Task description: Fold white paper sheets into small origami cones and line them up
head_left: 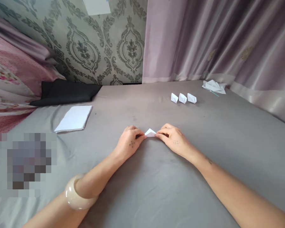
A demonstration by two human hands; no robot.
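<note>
A small piece of folded white paper (150, 132), peaked at the top like a low triangle, is held between my two hands just over the grey sheet. My left hand (131, 139) pinches its left corner between thumb and fingers. At the right corner, my right hand (173, 139) has a like pinch. Farther back to the right stand three folded white paper pieces, the left one (174, 98), the middle one (182, 98) and the right one (192, 98), in a row. A stack of white paper (74, 118) lies to the left of my hands.
The grey sheet (161, 183) covers the whole surface. A black cloth (65, 91) lies at the back left. Crumpled white paper (214, 85) with a thin greenish stick (214, 93) is at the back right. Curtains (180, 41) hang behind. A blurred patch (28, 158) hides something at left.
</note>
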